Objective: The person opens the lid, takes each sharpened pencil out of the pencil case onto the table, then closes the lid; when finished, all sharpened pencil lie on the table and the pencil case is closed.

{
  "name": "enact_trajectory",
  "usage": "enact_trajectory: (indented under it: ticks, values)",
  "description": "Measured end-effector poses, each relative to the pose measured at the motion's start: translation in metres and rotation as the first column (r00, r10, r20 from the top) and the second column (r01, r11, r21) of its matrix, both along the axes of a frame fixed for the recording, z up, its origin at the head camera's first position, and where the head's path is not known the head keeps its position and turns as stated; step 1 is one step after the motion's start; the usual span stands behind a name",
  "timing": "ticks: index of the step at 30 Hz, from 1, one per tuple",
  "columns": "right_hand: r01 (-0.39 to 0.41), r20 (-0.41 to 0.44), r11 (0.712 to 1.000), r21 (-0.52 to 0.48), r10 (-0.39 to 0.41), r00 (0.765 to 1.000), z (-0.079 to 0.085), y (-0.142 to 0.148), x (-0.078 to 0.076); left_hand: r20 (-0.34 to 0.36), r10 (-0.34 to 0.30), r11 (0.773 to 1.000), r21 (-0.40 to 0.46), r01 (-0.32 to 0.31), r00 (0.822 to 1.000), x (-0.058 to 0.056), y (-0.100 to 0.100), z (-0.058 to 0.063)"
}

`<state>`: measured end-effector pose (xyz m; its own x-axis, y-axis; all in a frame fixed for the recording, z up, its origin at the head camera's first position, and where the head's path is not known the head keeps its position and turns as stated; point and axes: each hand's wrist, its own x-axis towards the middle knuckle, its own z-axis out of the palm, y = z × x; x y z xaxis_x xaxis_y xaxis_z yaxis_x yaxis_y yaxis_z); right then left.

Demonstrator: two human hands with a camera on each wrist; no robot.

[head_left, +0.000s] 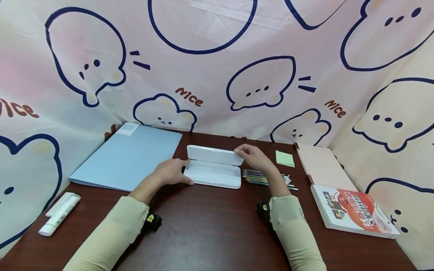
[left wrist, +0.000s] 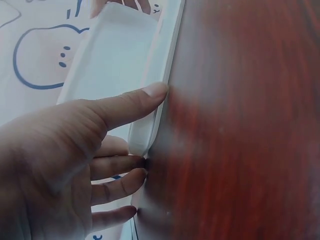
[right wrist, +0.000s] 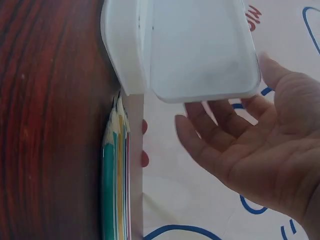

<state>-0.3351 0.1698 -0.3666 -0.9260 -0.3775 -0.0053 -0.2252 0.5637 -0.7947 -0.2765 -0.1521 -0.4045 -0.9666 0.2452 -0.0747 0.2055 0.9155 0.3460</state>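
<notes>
A white plastic pencil case [head_left: 213,176] lies on the table with its hinged lid [head_left: 214,154] raised; no contents show inside. At its left end, my left hand [head_left: 170,171] holds the case, the thumb [left wrist: 135,105] laid over the front edge and the other fingers around the end. My right hand [head_left: 254,158] pinches the upper right corner of the lid, thumb on one side and fingers behind, as the right wrist view shows. Just right of the case lies a row of sharpened colored pencils [head_left: 254,177], partly hidden under my right forearm.
A light blue folder [head_left: 135,158] lies at the back left. Two white stick-like items, one a capped tube [head_left: 59,216], sit at front left. Green sticky notes [head_left: 285,158], a spiral notebook [head_left: 323,165] and a thick book [head_left: 354,210] stand to the right. A patterned cloth [head_left: 210,75] hangs behind.
</notes>
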Motion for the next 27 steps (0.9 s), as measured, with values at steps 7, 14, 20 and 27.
enact_trajectory:
  ticks: [7,14,20,27]
  values:
    - [-0.083,-0.015,0.995,0.059,0.084,0.996,0.004,0.003,0.004,-0.014,-0.027,1.0,-0.008,0.027,1.0,-0.001,0.0,0.003]
    - [-0.185,0.032,0.973,0.136,0.182,0.983,0.007,0.005,0.009,0.028,-0.03,0.996,0.088,0.028,0.999,-0.002,-0.005,0.004]
    - [-0.22,0.042,0.947,0.232,0.216,0.975,0.01,0.003,0.014,0.031,-0.02,0.991,0.136,0.016,0.999,-0.002,-0.006,0.004]
    - [-0.276,0.046,0.921,0.275,0.274,0.961,0.01,-0.001,0.015,0.021,-0.005,0.982,0.187,0.001,1.0,0.0,-0.003,0.006]
